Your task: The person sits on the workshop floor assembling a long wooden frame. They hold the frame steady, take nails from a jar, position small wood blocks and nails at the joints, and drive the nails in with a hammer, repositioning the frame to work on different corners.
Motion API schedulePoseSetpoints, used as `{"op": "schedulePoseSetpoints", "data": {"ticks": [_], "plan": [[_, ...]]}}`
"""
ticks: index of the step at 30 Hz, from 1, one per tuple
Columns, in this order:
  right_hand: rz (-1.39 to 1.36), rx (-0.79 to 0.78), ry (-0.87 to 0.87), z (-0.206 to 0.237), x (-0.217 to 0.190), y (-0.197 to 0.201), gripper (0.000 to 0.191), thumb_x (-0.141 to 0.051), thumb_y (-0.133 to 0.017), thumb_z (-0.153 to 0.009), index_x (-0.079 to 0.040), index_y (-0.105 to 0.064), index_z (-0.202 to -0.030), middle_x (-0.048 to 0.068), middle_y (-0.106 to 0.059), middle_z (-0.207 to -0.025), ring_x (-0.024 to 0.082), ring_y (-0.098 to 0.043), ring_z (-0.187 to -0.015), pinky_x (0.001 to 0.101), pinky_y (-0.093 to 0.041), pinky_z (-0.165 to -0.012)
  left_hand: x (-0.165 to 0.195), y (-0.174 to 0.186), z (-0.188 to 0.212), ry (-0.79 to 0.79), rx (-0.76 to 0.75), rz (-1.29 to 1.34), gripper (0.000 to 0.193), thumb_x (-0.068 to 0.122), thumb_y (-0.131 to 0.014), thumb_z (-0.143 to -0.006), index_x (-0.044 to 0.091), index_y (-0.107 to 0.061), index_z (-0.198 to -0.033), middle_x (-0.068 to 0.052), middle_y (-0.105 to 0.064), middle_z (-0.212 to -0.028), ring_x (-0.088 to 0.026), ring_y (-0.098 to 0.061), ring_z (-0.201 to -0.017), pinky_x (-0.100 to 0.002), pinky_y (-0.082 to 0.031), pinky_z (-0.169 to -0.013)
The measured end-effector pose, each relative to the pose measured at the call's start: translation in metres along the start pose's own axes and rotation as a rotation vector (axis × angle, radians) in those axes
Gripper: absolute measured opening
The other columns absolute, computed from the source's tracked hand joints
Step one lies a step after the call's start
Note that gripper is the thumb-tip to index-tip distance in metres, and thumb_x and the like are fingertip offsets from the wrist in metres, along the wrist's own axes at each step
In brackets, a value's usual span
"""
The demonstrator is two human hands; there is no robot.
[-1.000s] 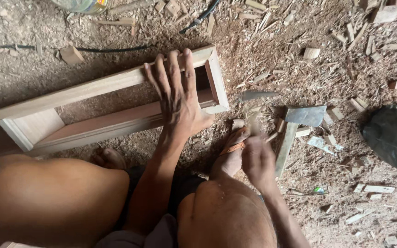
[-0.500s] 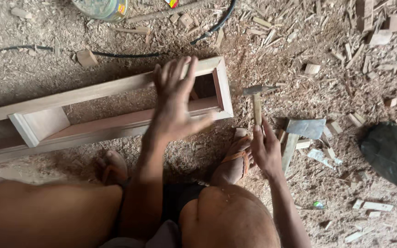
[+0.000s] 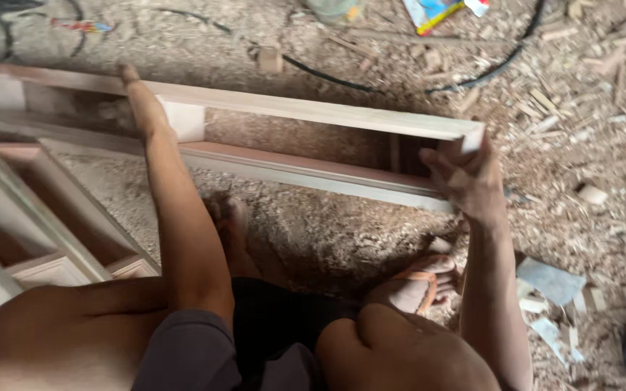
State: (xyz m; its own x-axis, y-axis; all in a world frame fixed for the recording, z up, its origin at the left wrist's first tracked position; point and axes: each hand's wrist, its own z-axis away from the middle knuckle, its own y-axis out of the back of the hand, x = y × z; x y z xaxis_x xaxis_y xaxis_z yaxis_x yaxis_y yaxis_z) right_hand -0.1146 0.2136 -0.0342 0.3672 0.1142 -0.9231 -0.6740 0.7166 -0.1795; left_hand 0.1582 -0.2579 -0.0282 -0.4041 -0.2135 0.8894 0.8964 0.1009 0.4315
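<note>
Closest to the camera, along the bottom edge of the frame, sit the person's bare knees and dark shorts, with a sandalled foot (image 3: 414, 284) at lower centre resting on the sawdust-covered floor (image 3: 313, 232). A second bare foot shows just left of it, partly hidden behind the left forearm.

Further up, the right hand (image 3: 465, 177) sits at centre right, its fingers (image 3: 440, 165) clenched around the right end of the long wooden frame (image 3: 306, 137). That frame runs across the upper middle of the picture, from the left edge to centre right, lying on the floor with its pale top rail above and a reddish lower rail below, and short cross pieces between them. The left hand (image 3: 130, 76) is in the upper left, at the end of an outstretched arm, resting on the top rail; its fingers are mostly out of sight over the rail, so I cannot tell whether they grip it or just press on it.

At the left edge lies another wooden frame (image 3: 45, 224) with square compartments. Grey paper scraps (image 3: 551, 281) lie at lower right. Farthest off, a black cable (image 3: 371, 81) snakes across the top, among wood offcuts (image 3: 545, 101) strewn over the upper right, and a colourful packet (image 3: 436, 11) lies at the top edge.
</note>
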Motion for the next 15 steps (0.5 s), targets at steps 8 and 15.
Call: {"op": "schedulePoseSetpoints", "data": {"ticks": [8,15], "plan": [[0.563,-0.092,0.596,-0.003,0.001,-0.019,0.009,0.0,-0.063,-0.093,-0.003,-0.066,-0.1,0.002,-0.063,-0.076,0.011,-0.061,-0.055,0.0233,-0.053,-0.05,0.009,0.038,-0.013,0.087,-0.171,-0.587,0.08,0.066,-0.059,-0.08,0.01,-0.069,-0.136,-0.013,-0.068,-0.144,-0.025,-0.063,-0.133,-0.035,-0.047,-0.113],[0.29,-0.009,0.287,0.061,0.001,-0.03,0.04,0.004,-0.06,-0.088,0.006,-0.057,-0.127,0.008,-0.063,-0.08,0.007,-0.056,-0.048,0.0231,-0.05,-0.044,0.035,0.071,0.022,0.215,-0.064,-0.459,0.061,0.051,-0.066,-0.08,0.009,-0.068,-0.124,-0.015,-0.064,-0.133,-0.029,-0.062,-0.124,-0.043,-0.05,-0.105]]}}
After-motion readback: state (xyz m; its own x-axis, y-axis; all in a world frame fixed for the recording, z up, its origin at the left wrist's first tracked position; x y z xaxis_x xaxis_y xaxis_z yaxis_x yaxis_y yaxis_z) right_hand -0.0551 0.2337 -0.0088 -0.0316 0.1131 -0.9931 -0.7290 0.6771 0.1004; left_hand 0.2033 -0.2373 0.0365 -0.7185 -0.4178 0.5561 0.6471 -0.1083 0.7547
